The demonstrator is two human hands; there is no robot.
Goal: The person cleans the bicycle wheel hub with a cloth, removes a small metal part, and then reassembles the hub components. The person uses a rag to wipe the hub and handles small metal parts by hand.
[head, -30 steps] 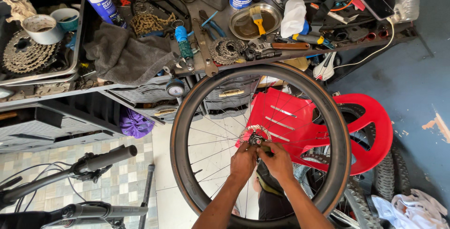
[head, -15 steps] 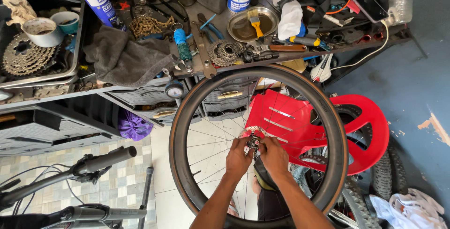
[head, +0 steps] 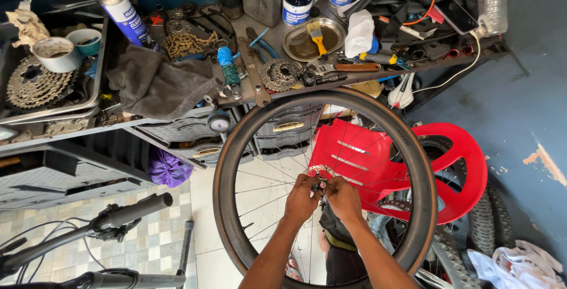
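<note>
**Ana:** Fingers of both hands pinch together at the hub (head: 319, 184) of the bicycle wheel (head: 325, 188), right of centre, low in the frame. Left hand (head: 302, 197) and right hand (head: 344, 196) sit knuckle to knuckle, fingertips curled in on the small metal parts at the axle; exactly which piece each one grips is too small to tell.

**Ben:** And the wheel itself?

**Ana:** Upright in front of the person, black rim with a tan-edged tyre, spokes running out from where the hands meet. Both forearms come up from the bottom edge through the lower part of the hoop.

**Ben:** What lies around it?

**Ana:** At lower left, a bike's handlebar grip (head: 133, 210) over the tiled floor. Just behind the wheel, a red plastic chair (head: 407, 165). Beyond that, across the upper frame, a cluttered workbench (head: 177, 114): a grey rag (head: 156, 82), a loose chain (head: 188, 44), a cassette of sprockets (head: 32, 85) in a tray at upper left, a spray can (head: 123, 14), and a metal bowl (head: 313, 39) holding a yellow-handled brush (head: 318, 35).
</note>
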